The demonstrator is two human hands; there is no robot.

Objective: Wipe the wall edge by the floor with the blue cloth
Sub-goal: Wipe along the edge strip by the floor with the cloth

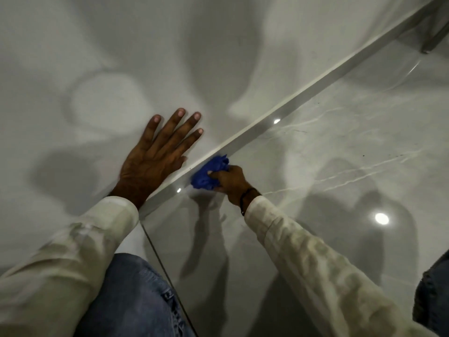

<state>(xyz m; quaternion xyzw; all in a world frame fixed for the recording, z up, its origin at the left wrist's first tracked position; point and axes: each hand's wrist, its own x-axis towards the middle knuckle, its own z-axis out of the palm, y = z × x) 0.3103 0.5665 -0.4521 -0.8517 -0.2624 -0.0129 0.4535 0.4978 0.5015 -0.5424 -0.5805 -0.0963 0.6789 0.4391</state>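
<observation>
The wall edge [286, 110] is a pale skirting strip that runs diagonally from lower left to upper right, where the white wall [121, 57] meets the glossy floor [340, 154]. A crumpled blue cloth [210, 172] is pressed against this strip near the middle of the view. My right hand [230, 182] is closed around the cloth from the floor side. My left hand [158, 154] lies flat on the wall just above the strip, fingers spread, holding nothing.
A metal leg [435, 40] of some furniture stands on the floor at the upper right, close to the strip. My knees in blue jeans [136, 295] fill the bottom. Ceiling lights reflect in the polished tiles.
</observation>
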